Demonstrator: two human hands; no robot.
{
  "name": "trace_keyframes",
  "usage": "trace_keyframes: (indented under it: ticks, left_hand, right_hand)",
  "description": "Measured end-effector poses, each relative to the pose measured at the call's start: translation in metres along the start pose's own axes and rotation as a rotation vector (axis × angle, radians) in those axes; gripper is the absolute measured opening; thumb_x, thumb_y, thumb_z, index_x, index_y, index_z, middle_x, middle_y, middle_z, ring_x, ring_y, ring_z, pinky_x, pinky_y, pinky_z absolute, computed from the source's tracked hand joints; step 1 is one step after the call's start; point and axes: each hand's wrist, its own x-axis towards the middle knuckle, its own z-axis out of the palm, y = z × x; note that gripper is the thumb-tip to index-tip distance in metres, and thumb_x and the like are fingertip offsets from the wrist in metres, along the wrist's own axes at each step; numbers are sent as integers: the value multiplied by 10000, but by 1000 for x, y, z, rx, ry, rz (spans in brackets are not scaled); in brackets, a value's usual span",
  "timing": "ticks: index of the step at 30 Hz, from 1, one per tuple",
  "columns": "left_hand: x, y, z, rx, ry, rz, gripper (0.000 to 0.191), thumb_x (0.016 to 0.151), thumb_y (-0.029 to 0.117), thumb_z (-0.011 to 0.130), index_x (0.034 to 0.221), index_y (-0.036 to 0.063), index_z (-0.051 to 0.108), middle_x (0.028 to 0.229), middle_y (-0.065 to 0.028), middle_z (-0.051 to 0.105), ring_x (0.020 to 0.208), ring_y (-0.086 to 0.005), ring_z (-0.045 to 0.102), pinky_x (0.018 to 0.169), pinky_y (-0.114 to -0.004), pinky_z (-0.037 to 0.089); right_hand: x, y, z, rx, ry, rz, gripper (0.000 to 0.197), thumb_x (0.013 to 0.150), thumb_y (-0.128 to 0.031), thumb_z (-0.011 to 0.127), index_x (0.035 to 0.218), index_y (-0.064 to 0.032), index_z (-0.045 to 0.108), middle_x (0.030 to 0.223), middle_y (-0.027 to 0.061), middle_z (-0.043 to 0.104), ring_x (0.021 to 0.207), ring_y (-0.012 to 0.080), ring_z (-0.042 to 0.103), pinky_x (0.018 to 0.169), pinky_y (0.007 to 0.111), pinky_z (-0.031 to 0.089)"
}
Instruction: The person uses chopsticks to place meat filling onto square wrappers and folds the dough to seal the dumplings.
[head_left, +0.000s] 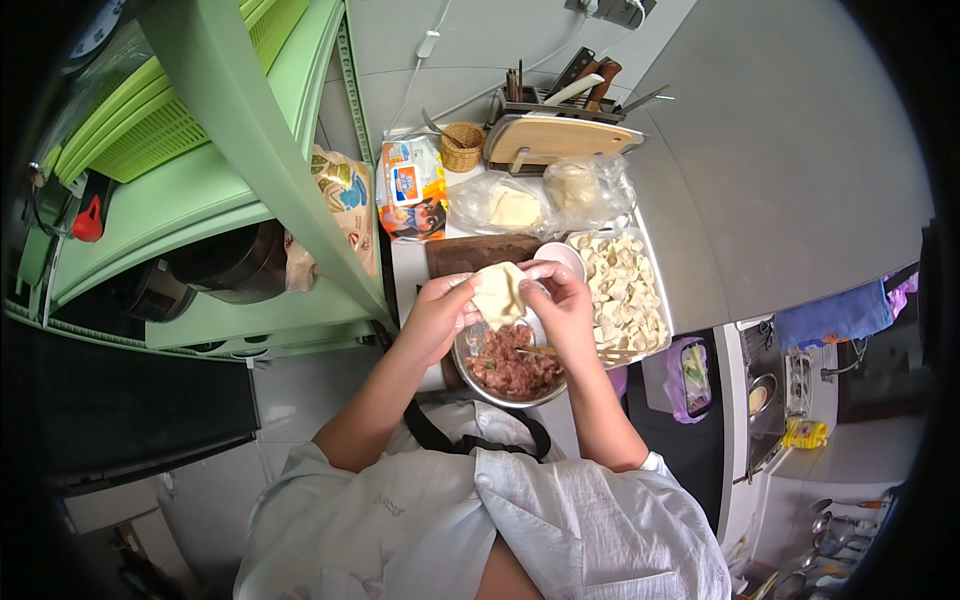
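A pale dough wrapper (498, 295) is stretched between my two hands, above a metal bowl (480, 390) of raw minced meat (510, 367). My left hand (439, 311) grips the wrapper's left side. My right hand (559, 300) pinches its right edge with thumb and fingers. Wooden chopsticks (540, 350) lean in the bowl, reaching right under my right wrist. A white tray (665, 322) full of folded dumplings (619, 292) stands to the right. Behind my right hand is a small pale bowl (561, 257), partly hidden. Stacked wrappers (514, 207) lie in a plastic bag farther back.
A dark wooden board (472, 253) lies behind the metal bowl. At the back stand a knife rack (555, 105) with a light cutting board (562, 141), a wicker cup (462, 148) and a wipes pack (412, 191). A green shelf (300, 195) rises on the left.
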Motion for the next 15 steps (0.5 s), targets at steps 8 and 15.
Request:
trace_keyframes:
  ticks: [8, 15]
  left_hand:
    - [-24, 16, -4, -31, -205, -106, 273, 900, 144, 482, 1076, -63, 511, 946, -101, 606, 809, -143, 594, 707, -266, 475]
    - [-26, 7, -6, -236, -149, -4, 243, 904, 162, 488, 1097, 16, 508, 1006, -74, 598, 901, -159, 599, 774, -299, 487]
  right_hand:
    - [1, -17, -11, 487, -171, 257, 147, 796, 54, 575, 918, -27, 560, 840, 30, 620, 726, 78, 592, 658, 194, 468]
    - [-10, -20, 5, 426, -102, 134, 176, 780, 97, 575, 900, -28, 545, 878, 60, 622, 788, 91, 596, 708, 204, 475]
